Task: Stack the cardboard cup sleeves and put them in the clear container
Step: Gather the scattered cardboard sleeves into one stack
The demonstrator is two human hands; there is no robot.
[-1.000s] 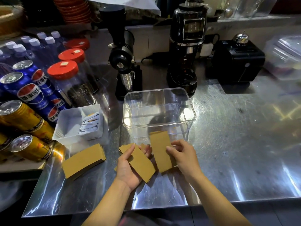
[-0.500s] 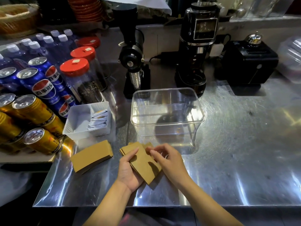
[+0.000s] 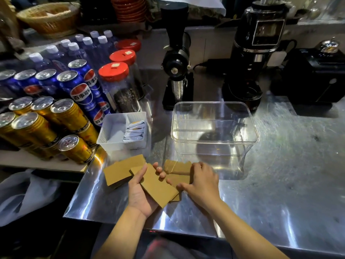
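Note:
My left hand [image 3: 141,191] holds a small stack of flat brown cardboard cup sleeves [image 3: 156,186], palm up, near the counter's front edge. My right hand [image 3: 201,182] rests on loose sleeves [image 3: 177,168] lying on the counter just in front of the clear container [image 3: 214,109]; whether it grips them I cannot tell. Another pile of sleeves [image 3: 121,171] lies to the left of my left hand. The clear container stands upright, lidless, with nothing inside.
A white tray [image 3: 112,128] with small sachets sits left of the container. Cans [image 3: 74,148], bottles and red-lidded jars [image 3: 113,71] crowd the left side. Black grinders [image 3: 177,62] and machines stand behind. The steel counter [image 3: 280,174] stretches to the right.
My right hand laid its sleeve onto the left hand's stack, then moved to the loose sleeves in front of the container. The view shifted, and the left-hand stack moved slightly left.

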